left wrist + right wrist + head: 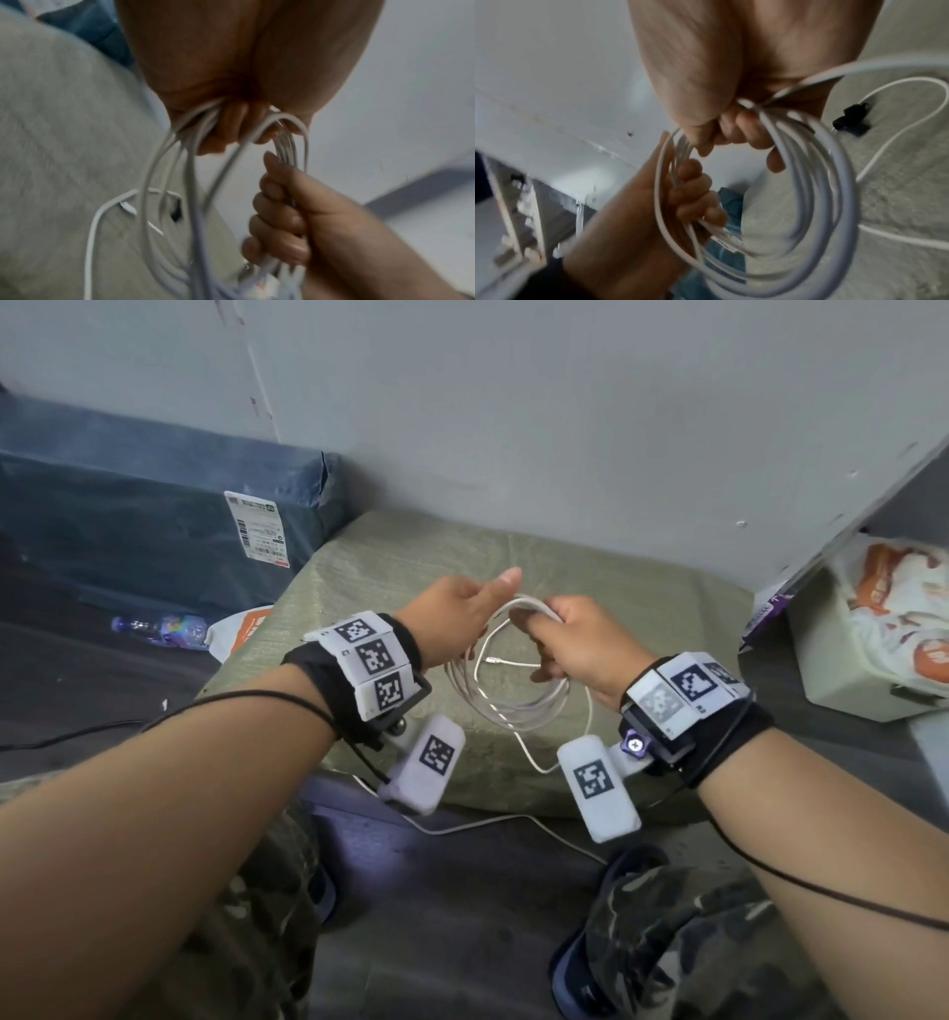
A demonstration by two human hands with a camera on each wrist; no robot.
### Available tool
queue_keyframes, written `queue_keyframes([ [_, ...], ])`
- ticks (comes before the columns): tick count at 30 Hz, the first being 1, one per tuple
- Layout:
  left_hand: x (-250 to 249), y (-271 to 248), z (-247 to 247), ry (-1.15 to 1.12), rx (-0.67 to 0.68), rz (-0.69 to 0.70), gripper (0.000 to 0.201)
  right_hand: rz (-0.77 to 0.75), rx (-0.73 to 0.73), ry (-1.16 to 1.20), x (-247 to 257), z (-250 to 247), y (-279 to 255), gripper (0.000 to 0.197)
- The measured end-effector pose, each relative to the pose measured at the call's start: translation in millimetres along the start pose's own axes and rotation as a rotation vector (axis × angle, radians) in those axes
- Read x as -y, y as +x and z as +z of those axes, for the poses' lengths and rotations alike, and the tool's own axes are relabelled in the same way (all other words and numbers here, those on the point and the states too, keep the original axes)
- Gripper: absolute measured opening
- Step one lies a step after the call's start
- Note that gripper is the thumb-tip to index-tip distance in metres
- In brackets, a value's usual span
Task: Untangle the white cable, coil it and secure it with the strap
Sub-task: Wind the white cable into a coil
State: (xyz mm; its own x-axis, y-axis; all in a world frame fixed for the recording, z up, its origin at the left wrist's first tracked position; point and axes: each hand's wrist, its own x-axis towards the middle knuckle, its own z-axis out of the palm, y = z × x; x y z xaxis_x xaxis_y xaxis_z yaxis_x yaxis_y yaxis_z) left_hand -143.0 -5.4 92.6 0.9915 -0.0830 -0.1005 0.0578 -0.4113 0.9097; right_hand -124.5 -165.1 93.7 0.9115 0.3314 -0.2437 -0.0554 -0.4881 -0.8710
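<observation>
The white cable (513, 711) hangs as a coil of several loops between my two hands, above a green woven sack (616, 588). My left hand (477, 608) grips the left side of the coil's top, thumb raised. My right hand (549, 639) grips the right side, fingers curled round the loops. One tail drops from the coil over the sack's front edge to the floor. The left wrist view shows the bundle (286, 146) running into my right fist (282, 219). The right wrist view shows the coil (834, 182), my left fingers (693, 192), and the black strap (852, 121) lying loose on the sack.
A blue wrapped parcel (154, 516) stands at the left against the grey wall. A plastic bottle (159, 629) lies on the floor beside it. An open box with packets (873, 634) sits at the right. Blue slippers (590, 968) are on the floor by my knees.
</observation>
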Motion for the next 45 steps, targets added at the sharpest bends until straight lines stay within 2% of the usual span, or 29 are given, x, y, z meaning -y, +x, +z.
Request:
queue_keyframes([
  [4,0.2,-3.5,-2.8,0.153,0.150,-0.049,0.070,-0.034,-0.005,-0.466,3.5,4.3,-2.3,0.031],
  [6,1.1,-6.7,-1.1,0.123,0.236,-0.033,0.058,-0.053,-0.044,-0.541,1.2,1.8,0.0,0.030],
  [7,1.9,-7.1,-0.1,0.032,0.252,-0.051,0.048,-0.056,-0.059,-0.538,-0.1,1.0,1.2,0.031],
  [10,-3.7,-10.1,1.2,-0.334,0.263,-0.142,0.025,-0.018,-0.099,-0.317,-2.0,3.8,2.6,0.027],
  [14,-10.2,-8.4,-6.8,-0.570,0.163,-0.172,0.031,0.088,-0.057,0.170,-1.7,-1.7,0.3,0.019],
  [18,-8.0,-5.5,-13.1,-0.615,0.082,-0.150,0.033,0.125,0.021,0.454,2.8,-1.3,-3.6,0.011],
  [20,-4.9,-5.1,-12.1,-0.520,0.068,-0.134,0.034,0.114,-0.021,0.438,5.2,3.5,-3.8,0.013],
  [23,-1.1,-6.1,-8.5,-0.259,0.036,-0.133,0.038,0.058,-0.152,0.220,0.5,6.1,2.0,0.023],
  [25,-2.0,-8.2,-4.6,-0.220,0.019,-0.153,0.038,0.034,-0.181,0.143,-1.2,6.3,3.7,0.030],
  [28,-6.7,-7.9,0.9,-0.459,-0.079,-0.228,0.036,-0.014,-0.143,0.186,4.1,10.6,-0.5,0.023],
  [31,-10.1,-4.7,-1.3,-0.632,-0.204,-0.280,0.038,-0.070,-0.030,0.405,16.3,13.5,-9.7,0.009],
  [33,-11.2,-3.5,-6.0,-0.714,-0.243,-0.302,0.040,-0.087,0.042,0.520,22.3,12.3,-15.2,0.012],
  [35,-11.3,-3.5,-8.0,-0.748,-0.249,-0.302,0.039,-0.090,0.070,0.534,24.8,11.4,-18.0,0.013],
  [36,-11.3,-4.0,-7.7,-0.744,-0.257,-0.295,0.038,-0.101,0.062,0.462,24.3,11.7,-18.2,0.015],
  [40,-10.1,-5.1,-8.2,-0.692,-0.286,-0.315,0.051,-0.220,0.033,-0.154,16.2,12.5,-18.2,0.045],
  [43,-11.3,-5.1,-12.2,-0.722,-0.335,-0.308,0.054,-0.341,0.108,-0.334,14.1,12.3,-18.1,0.041],
  [45,-13.1,-6.1,-13.4,-0.729,-0.379,-0.281,0.045,-0.325,0.151,-0.482,14.1,11.2,-18.2,0.041],
])
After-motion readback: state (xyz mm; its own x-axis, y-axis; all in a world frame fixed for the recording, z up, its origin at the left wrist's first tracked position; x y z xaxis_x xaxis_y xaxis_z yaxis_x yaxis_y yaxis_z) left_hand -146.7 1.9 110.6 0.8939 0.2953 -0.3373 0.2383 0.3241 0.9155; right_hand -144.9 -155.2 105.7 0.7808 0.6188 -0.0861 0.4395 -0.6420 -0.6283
